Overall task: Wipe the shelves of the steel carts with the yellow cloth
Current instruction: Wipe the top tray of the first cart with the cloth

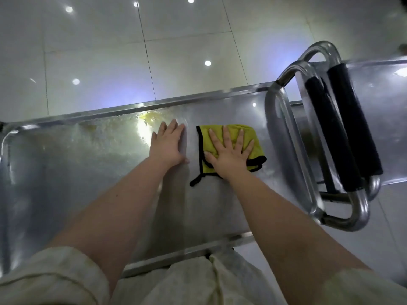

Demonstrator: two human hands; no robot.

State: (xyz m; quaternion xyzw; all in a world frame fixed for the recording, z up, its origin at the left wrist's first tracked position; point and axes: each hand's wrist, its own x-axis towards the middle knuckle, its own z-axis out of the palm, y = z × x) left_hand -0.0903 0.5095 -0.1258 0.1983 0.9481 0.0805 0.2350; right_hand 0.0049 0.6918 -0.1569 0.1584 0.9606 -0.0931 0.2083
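Note:
A yellow cloth (257, 148) with black edging lies folded on the top shelf of a steel cart (66, 172), right of centre. My right hand (229, 150) presses flat on the cloth with fingers spread. My left hand (168, 146) rests flat on the bare steel just left of the cloth, fingers straight and together. The shelf's far left part looks smeared and streaky, with a yellowish spot (149, 116) near the far rim.
The cart's tubular steel handle (284, 133) rises at the right end. A second steel cart (385, 119) stands beyond it, its handles wrapped in black foam (352, 119). Glossy tiled floor (176, 51) lies past the far rim. My light clothing is at the near edge.

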